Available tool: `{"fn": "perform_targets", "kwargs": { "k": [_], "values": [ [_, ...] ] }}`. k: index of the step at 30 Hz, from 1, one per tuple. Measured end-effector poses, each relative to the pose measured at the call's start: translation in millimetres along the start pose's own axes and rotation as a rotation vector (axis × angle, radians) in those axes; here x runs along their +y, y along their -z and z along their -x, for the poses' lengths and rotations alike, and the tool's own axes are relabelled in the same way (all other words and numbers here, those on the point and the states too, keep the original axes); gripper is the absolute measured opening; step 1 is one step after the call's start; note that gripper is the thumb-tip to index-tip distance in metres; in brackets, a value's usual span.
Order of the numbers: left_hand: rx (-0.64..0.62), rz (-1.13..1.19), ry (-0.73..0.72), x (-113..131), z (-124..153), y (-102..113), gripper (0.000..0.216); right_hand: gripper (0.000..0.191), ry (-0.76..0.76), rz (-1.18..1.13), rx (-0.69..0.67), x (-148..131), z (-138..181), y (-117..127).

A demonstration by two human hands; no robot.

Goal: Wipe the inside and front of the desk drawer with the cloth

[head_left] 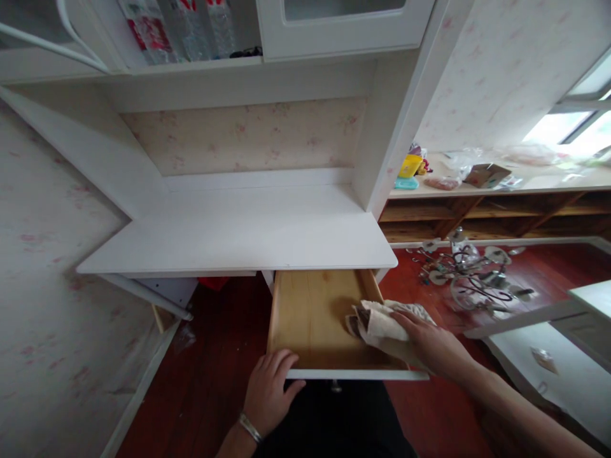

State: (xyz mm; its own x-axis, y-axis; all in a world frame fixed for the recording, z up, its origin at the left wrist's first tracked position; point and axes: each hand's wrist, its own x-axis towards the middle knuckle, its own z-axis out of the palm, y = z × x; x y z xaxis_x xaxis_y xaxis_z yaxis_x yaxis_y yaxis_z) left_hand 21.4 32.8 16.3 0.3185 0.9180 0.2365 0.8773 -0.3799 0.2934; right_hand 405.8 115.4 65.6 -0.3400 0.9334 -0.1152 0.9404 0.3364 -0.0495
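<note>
While the left hand (pixel 268 393), a metal bangle at its wrist, curls over the white front of the open wooden drawer (pixel 305 318) at lower centre, the right hand (pixel 432 346) grips a crumpled beige cloth (pixel 382 324) against the drawer's right side, fingertips hidden; above, the smooth white bench (pixel 238 238).

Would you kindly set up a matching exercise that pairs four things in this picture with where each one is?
Things:
1. left hand
2. right hand
3. cloth
4. bracelet

Places:
A. inside the open drawer, at its right side
B. on the left wrist
C. on the drawer's white front edge, fingers curled over it
D. on top of the cloth, pressing it down

Pairs: 1-C, 2-D, 3-A, 4-B
</note>
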Motion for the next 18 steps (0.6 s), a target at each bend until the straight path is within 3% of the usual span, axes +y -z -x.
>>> {"fn": "perform_targets", "kwargs": {
  "k": [5,9,13,18],
  "values": [
    [0.092,0.031,0.020,-10,-7,-16,0.037,0.067,0.028,0.004,0.044,-17,49,-15],
    [0.253,-0.030,0.122,-5,-4,-17,0.043,0.066,0.109,0.059,0.145,-50,45,-12],
    [0.400,-0.075,0.333,7,17,-14,0.025,0.058,0.183,0.084,0.185,-95,32,-9],
    [0.253,0.162,0.320,16,53,-13,0.020,0.051,0.193,0.033,0.138,-155,10,-7]
  ]
}}
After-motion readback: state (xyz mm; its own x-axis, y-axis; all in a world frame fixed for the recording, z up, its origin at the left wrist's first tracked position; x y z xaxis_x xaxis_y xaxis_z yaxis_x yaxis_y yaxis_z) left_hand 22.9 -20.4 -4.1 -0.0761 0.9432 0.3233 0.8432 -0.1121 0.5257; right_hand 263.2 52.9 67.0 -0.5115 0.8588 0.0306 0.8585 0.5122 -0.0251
